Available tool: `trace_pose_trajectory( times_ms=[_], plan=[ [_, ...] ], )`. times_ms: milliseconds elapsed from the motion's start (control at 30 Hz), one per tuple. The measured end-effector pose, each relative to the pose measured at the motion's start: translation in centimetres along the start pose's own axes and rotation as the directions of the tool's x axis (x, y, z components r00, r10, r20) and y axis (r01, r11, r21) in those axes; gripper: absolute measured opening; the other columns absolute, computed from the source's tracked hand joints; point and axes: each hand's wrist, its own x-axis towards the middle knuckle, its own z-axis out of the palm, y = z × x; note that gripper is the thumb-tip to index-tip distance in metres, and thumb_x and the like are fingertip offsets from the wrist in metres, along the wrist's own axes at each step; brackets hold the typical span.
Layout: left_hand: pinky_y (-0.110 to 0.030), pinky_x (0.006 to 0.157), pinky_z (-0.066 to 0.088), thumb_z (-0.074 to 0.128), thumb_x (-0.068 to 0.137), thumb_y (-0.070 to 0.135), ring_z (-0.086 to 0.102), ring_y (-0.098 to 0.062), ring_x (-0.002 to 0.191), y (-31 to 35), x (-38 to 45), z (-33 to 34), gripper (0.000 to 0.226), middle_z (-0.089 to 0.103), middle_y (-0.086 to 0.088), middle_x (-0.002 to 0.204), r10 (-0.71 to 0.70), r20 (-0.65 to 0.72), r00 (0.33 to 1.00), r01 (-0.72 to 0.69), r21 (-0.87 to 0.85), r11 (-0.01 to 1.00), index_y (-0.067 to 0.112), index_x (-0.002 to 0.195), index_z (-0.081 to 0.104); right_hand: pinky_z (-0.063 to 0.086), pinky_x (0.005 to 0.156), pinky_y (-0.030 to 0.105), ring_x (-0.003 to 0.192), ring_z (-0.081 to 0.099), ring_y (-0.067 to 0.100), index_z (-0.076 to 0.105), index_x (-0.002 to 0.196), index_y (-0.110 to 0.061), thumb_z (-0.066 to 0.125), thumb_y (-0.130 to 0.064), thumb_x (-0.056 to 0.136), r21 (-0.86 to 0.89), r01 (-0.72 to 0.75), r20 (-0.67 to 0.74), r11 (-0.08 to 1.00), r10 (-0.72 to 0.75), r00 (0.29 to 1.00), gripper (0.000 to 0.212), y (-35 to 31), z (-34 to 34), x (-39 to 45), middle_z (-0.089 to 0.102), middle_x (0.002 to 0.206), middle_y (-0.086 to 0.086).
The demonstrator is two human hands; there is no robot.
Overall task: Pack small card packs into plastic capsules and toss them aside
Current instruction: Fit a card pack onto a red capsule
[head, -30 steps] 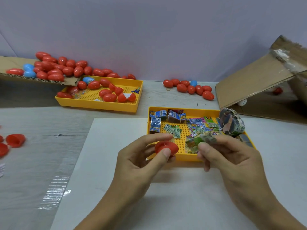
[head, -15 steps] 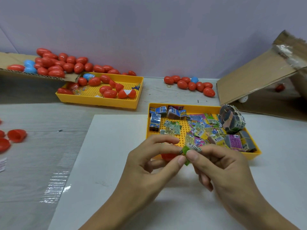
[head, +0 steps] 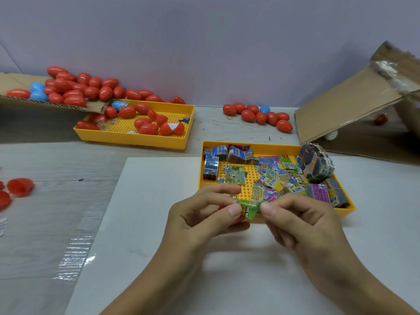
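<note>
At table centre: green pack (head: 249, 207) pinched by both hands, left (head: 202, 218) also cupping a red capsule half (head: 238, 220), unfilled; many packs left in tray (head: 268, 149) at 1 o'clock, closed capsules (head: 259, 115) at 12.

A plain lilac-grey wall (head: 204, 42) fills the upper half of the frame, evenly lit. Below it runs a pale wood-grain bench (head: 45, 167), with a white board (head: 147, 258) lying across its lower middle (a glossy strip of clear film (head: 72, 262) glints at the lower left). A cardboard flap (head: 345, 105) leans at the right.
</note>
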Motion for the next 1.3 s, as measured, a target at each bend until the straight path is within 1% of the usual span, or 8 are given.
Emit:
trace_pose_trajectory(
  times_ms=[100,233,433,600,700,933,1100,1300],
  plan=[
    [-0.035,0.071,0.059,0.075,0.07,0.026,0.071,-0.028,0.093,-0.02,0.01,0.01,0.016,0.068,-0.006,0.116,-0.044,0.036,0.998,0.044,0.007,0.999,0.01,0.072,0.075,0.028,0.045,0.022,0.045,0.039,0.012,0.069,0.063,-0.015,0.081,-0.047,0.06,0.017,-0.083,0.039,0.996,0.083,0.996,0.034,-0.11,-0.2,0.1,0.046,0.044,-0.007],
    [-0.035,0.066,0.058,0.072,0.075,0.029,0.069,-0.026,0.094,-0.06,-0.06,0.07,0.018,0.065,-0.005,0.119,-0.063,0.1,0.993,0.058,0.049,0.997,0.011,0.073,0.074,0.036,0.046,0.016,0.047,0.045,0.007,0.072,0.074,-0.019,0.074,-0.044,0.064,-0.124,0.006,0.041,0.992,-0.001,0.999,0.027,-0.43,-0.18,-0.11,0.052,0.051,0.001],
    [-0.035,0.061,0.056,0.07,0.078,0.031,0.069,-0.023,0.081,0.28,0.03,-0.08,0.024,0.066,-0.005,0.118,-0.083,0.136,0.987,0.071,0.089,0.993,0.007,0.075,0.075,0.041,0.047,0.03,0.064,0.052,0.015,0.061,0.12,-0.045,0.08,-0.024,0.072,-0.374,0.275,0.055,0.886,-0.274,0.96,0.055,-0.59,-0.32,-0.35,0.059,0.087,-0.003],
    [-0.036,0.059,0.055,0.069,0.079,0.032,0.069,-0.028,0.082,0.11,-0.06,0.02,0.033,0.066,-0.006,0.117,-0.117,0.138,0.984,0.11,0.059,0.992,0.0,0.075,0.073,0.046,0.048,0.039,0.063,0.06,0.016,0.076,0.088,-0.027,0.072,-0.026,0.082,-0.41,0.333,0.102,0.849,-0.32,0.942,0.007,-0.52,-0.22,-0.41,0.067,0.078,-0.009],
    [-0.035,0.059,0.055,0.068,0.079,0.033,0.069,-0.032,0.083,0.07,-0.07,-0.08,0.04,0.065,-0.006,0.119,-0.144,0.142,0.979,0.139,0.045,0.989,-0.007,0.082,0.072,0.045,0.047,0.037,0.056,0.056,0.011,0.073,0.082,-0.028,0.071,-0.019,0.081,-0.382,0.267,0.054,0.885,-0.267,0.962,0.009,-0.31,0.13,-0.56,0.066,0.069,-0.011],
    [-0.031,0.061,0.055,0.08,0.068,0.027,0.068,-0.027,0.074,0.05,0.01,-0.19,0.017,0.066,-0.003,0.116,-0.03,0.046,0.998,0.025,0.115,0.993,0.013,0.074,0.074,0.044,0.05,0.04,0.065,0.059,0.019,0.075,0.078,-0.032,0.07,-0.039,0.074,-0.291,0.24,0.054,0.926,-0.235,0.971,0.01,-0.8,0.01,-0.31,0.066,0.08,-0.004],
    [-0.03,0.065,0.057,0.083,0.065,0.021,0.07,-0.022,0.081,-0.06,-0.11,-0.17,0.015,0.066,-0.005,0.117,-0.005,0.068,0.998,-0.003,0.117,0.993,0.013,0.075,0.074,0.043,0.05,0.012,0.056,0.056,0.004,0.075,0.067,-0.021,0.075,-0.034,0.061,-0.067,0.111,0.059,0.992,-0.107,0.992,0.015,-0.79,-0.25,-0.11,0.065,0.085,-0.003],
    [-0.03,0.067,0.058,0.082,0.068,0.022,0.071,-0.023,0.083,-0.03,-0.19,-0.09,0.009,0.063,-0.003,0.119,0.011,0.113,0.994,-0.028,0.15,0.988,0.016,0.072,0.076,0.048,0.056,0.02,0.062,0.058,0.014,0.071,0.064,-0.019,0.079,-0.031,0.062,-0.156,0.143,0.032,0.977,-0.14,0.99,0.015,-0.76,-0.22,-0.01,0.065,0.085,-0.003]
  ],
)
